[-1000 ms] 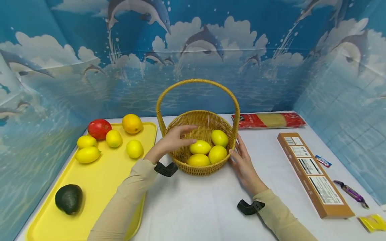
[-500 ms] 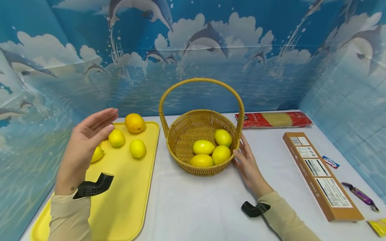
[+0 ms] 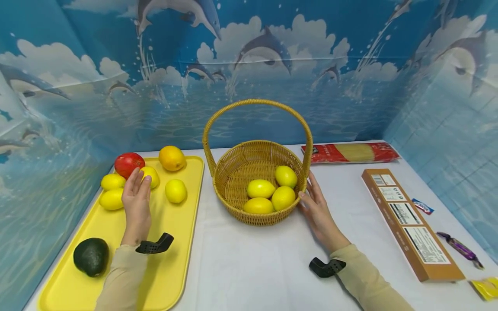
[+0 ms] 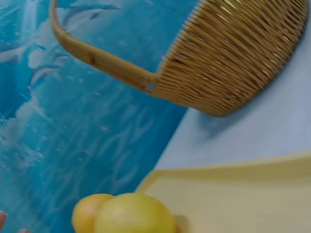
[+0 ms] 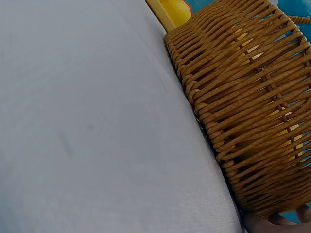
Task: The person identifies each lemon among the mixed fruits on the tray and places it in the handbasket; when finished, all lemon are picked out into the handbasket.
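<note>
In the head view my left hand [image 3: 137, 207] is above the yellow tray [image 3: 171, 259], fingers loosely extended and holding nothing. Its fingertips overlap a lemon [image 3: 151, 176]; two more lemons [image 3: 112, 199] lie just left of it. A red fruit [image 3: 128, 164] is behind them, and an orange-yellow fruit [image 3: 171, 158] and another lemon [image 3: 176, 191] lie to the right. My right hand [image 3: 320, 218] holds the right side of the wicker basket [image 3: 229, 207], thumb at its rim, fingers along the outer wall [image 5: 252, 116]. Several lemons [image 3: 260, 188] sit inside the basket, toward its right.
A dark green avocado [image 3: 91, 257] lies on the tray's left part. The basket's tall handle [image 3: 256, 102] arches over it. Right of it are a red noodle packet [image 3: 350, 153], a long brown box [image 3: 412, 224] and small wrapped snacks [image 3: 461, 249]. A dolphin-print curtain [image 3: 249, 86] stands behind.
My left hand has moved from over the basket, left across to the fruit on the tray, and lowered toward the lemons. The right hand stays at the basket's side.
</note>
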